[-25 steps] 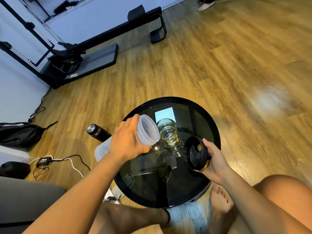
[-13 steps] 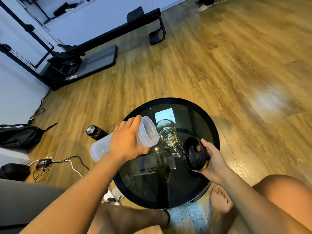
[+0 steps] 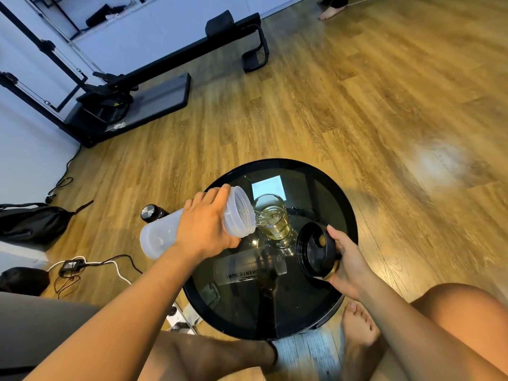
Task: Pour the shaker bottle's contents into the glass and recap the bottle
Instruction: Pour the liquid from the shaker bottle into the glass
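My left hand grips the translucent shaker bottle, tipped almost level with its open mouth at the rim of the glass. A thin stream of clear liquid runs from the mouth into the glass, which stands on the round black glass table and holds yellowish liquid. To the right, my right hand holds the black shaker cap just above the table, its inside turned toward the bottle.
A dark metal flask stands on the wood floor left of the table. Cables and a charger lie further left, by a black bag. An exercise machine stands at the back. My bare legs and foot are below the table.
The bottle has tipped further, its base lower and its mouth closer to the glass rim, and liquid now streams into the glass. The right hand and cap have barely moved.
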